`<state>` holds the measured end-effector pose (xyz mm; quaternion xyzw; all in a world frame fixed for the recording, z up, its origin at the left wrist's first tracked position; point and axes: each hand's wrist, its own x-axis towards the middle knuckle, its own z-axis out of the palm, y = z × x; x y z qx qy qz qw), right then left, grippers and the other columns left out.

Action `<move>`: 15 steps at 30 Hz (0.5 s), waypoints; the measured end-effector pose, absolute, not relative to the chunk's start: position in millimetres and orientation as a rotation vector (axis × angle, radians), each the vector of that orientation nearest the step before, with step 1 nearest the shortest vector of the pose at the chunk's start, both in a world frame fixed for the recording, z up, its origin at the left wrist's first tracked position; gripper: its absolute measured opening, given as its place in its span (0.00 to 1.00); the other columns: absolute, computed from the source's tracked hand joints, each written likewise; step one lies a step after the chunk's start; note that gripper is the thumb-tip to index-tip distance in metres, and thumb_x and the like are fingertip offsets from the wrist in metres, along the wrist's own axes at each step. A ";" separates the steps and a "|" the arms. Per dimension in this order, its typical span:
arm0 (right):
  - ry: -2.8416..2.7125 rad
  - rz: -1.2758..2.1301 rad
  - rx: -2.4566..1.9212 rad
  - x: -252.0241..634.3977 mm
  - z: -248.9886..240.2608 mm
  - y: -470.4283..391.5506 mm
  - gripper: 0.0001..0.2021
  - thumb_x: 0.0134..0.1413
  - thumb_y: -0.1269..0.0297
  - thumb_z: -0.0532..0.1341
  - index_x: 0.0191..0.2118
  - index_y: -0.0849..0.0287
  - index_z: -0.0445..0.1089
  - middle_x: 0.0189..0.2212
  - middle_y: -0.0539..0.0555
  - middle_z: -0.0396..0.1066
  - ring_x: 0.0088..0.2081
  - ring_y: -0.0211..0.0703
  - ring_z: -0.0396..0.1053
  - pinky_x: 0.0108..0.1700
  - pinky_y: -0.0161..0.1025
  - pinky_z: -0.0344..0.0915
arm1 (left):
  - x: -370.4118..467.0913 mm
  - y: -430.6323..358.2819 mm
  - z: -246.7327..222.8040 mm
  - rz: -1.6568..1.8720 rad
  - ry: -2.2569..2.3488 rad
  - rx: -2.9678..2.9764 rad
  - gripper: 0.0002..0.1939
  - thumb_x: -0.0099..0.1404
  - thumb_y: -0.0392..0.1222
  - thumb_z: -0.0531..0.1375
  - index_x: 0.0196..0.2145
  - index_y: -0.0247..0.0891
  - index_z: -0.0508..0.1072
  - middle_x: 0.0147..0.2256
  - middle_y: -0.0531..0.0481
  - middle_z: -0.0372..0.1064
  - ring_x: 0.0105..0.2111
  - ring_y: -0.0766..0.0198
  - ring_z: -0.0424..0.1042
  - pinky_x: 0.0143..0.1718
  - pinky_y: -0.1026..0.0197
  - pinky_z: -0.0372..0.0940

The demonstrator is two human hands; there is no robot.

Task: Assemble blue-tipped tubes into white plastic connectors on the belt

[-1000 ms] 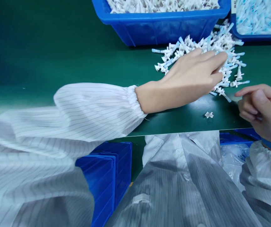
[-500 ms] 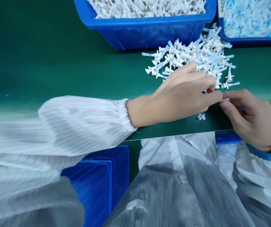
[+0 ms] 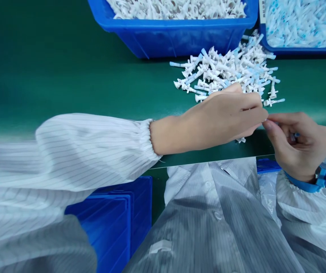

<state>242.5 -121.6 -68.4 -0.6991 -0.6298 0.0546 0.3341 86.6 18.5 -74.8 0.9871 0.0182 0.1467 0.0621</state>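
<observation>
My left hand (image 3: 211, 117) reaches across the green table, palm down, its fingers closed in a pinch. Its fingertips meet those of my right hand (image 3: 302, 142), whose thumb and index finger are pinched together. Whatever lies between the fingertips is hidden. Small bluish plastic pieces (image 3: 295, 135) show inside the curled fingers of my right hand. Just beyond my left hand lies a pile of white plastic connectors with pale blue tubes (image 3: 228, 70). One loose white connector (image 3: 240, 140) is partly covered by my left hand, near the table edge.
A blue bin (image 3: 177, 26) full of white plastic parts stands at the back. To its right is a blue tray (image 3: 307, 50) of clear and light-blue pieces. Blue crates (image 3: 114, 223) stand below the table edge (image 3: 208, 162), left of my lap.
My left hand has flattened and tilted, now covering part of the loose connector. The right hand has turned slightly, showing more of its palm. The fingertips still meet. The view has shifted a little.
</observation>
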 end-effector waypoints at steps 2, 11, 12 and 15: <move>-1.672 0.117 -1.805 245.6 -68.7 -119.3 0.05 0.66 0.59 0.63 0.40 0.49 0.77 0.17 0.45 0.60 0.19 0.37 0.55 0.24 0.39 0.52 | 88.6 19.9 -72.3 0.392 0.093 2.987 0.20 0.77 0.36 0.42 0.39 0.35 0.73 0.38 0.48 0.71 0.36 0.65 0.67 0.40 0.57 0.56; -1.537 0.060 -1.960 287.4 -86.0 -94.4 0.15 0.62 0.54 0.67 0.46 0.59 0.81 0.18 0.45 0.55 0.22 0.32 0.50 0.29 0.37 0.50 | 92.4 29.2 -64.1 0.524 0.498 2.650 0.16 0.77 0.48 0.48 0.52 0.38 0.68 0.48 0.47 0.66 0.45 0.62 0.67 0.46 0.57 0.57; -1.527 0.033 -1.981 292.3 -87.6 -94.3 0.17 0.63 0.53 0.66 0.50 0.59 0.80 0.18 0.45 0.55 0.23 0.32 0.49 0.30 0.38 0.50 | 92.1 28.6 -64.7 0.524 0.480 2.657 0.16 0.77 0.48 0.47 0.52 0.38 0.68 0.48 0.46 0.66 0.44 0.62 0.67 0.46 0.57 0.57; -1.429 0.022 -1.962 302.4 -88.7 -99.7 0.23 0.66 0.49 0.62 0.58 0.58 0.76 0.22 0.48 0.58 0.24 0.34 0.51 0.30 0.39 0.50 | 90.6 24.1 -67.3 0.509 0.338 2.828 0.14 0.77 0.45 0.50 0.50 0.37 0.71 0.42 0.47 0.66 0.40 0.63 0.67 0.43 0.57 0.57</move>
